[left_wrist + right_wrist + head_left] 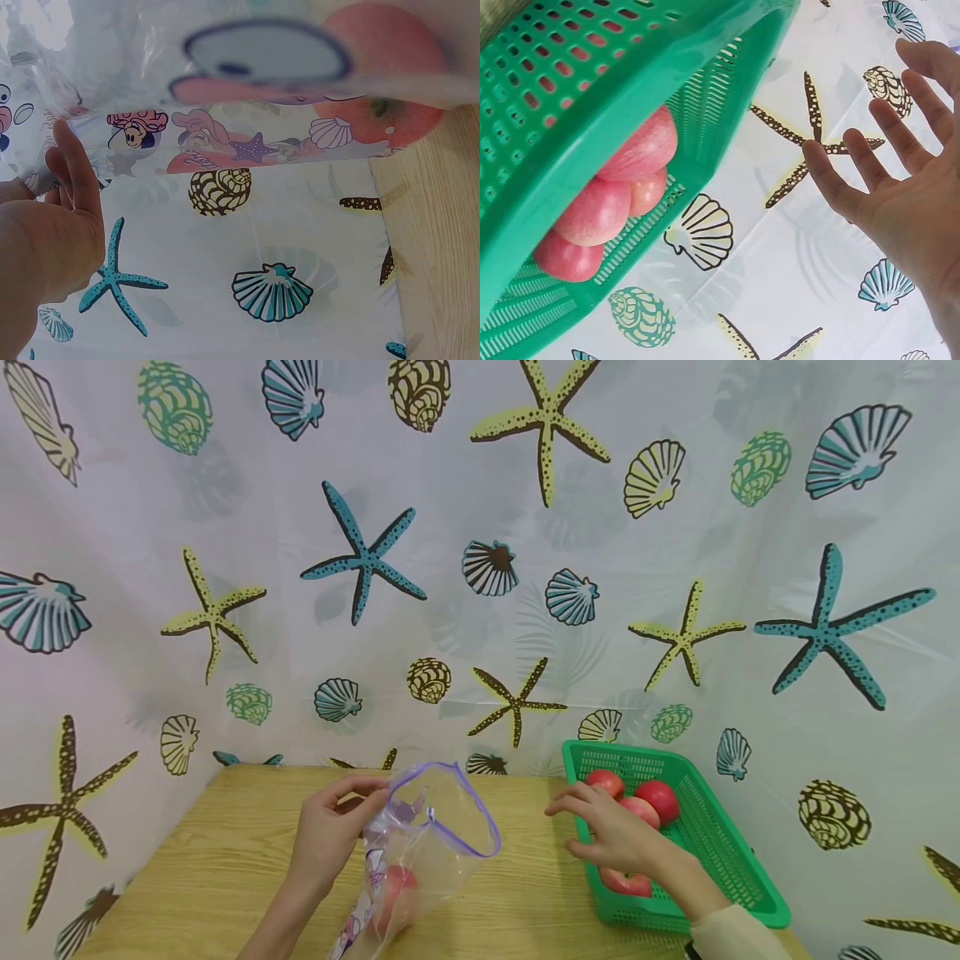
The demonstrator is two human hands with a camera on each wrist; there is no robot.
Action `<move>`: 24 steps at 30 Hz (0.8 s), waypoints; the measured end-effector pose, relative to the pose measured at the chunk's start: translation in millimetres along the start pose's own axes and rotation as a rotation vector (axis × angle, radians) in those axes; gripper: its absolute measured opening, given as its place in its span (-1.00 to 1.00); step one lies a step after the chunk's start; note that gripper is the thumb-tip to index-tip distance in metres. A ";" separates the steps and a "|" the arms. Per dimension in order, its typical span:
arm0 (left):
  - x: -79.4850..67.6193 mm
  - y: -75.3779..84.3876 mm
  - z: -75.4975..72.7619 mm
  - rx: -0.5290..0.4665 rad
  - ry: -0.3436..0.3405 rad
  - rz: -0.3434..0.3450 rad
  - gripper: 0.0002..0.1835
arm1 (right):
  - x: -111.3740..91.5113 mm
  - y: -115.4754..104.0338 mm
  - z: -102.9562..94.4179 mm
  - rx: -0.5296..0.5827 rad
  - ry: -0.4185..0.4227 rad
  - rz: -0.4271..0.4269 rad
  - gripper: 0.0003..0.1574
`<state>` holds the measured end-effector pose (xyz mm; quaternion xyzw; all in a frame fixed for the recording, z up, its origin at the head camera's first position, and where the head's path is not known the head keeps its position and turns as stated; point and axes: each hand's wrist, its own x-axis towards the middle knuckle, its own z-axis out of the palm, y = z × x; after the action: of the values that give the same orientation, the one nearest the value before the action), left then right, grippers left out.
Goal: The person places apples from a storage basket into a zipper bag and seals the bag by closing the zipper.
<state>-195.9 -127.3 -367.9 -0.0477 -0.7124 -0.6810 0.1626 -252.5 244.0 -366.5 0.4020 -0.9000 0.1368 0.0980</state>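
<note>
My left hand (327, 831) pinches the rim of a clear zip bag (442, 877) with a purple zip edge and printed cartoon figures. The bag's mouth gapes toward the upper right. Low inside the bag lies a red apple (397, 897), which also shows through the printed plastic in the left wrist view. Over the near left side of a green basket (720, 835) hovers my right hand (618, 831), its fingers spread and holding nothing. Several red apples (657, 802) lie in the basket, partly covered by that hand in the head view.
Both the bag and the basket are at a light wooden table (247, 835). Behind it and at the sides hangs a white sheet (435, 635) printed with starfish and shells. The basket stands at the table's right side, close to the sheet.
</note>
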 end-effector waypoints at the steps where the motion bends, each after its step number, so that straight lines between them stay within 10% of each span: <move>1: 0.0 -0.2 -0.1 0.001 0.001 -0.001 -0.73 | -1.9 1.8 0.9 -0.003 0.006 -0.005 -0.48; 24: -1.1 -1.4 -1.5 -0.010 -0.015 -0.008 -0.70 | -30.7 30.9 12.5 -0.024 -0.007 0.173 -0.47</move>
<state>-195.0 -128.7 -369.5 -0.0508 -0.7105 -0.6847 0.1544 -256.3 281.1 -392.3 0.3223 -0.9332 0.1327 0.0875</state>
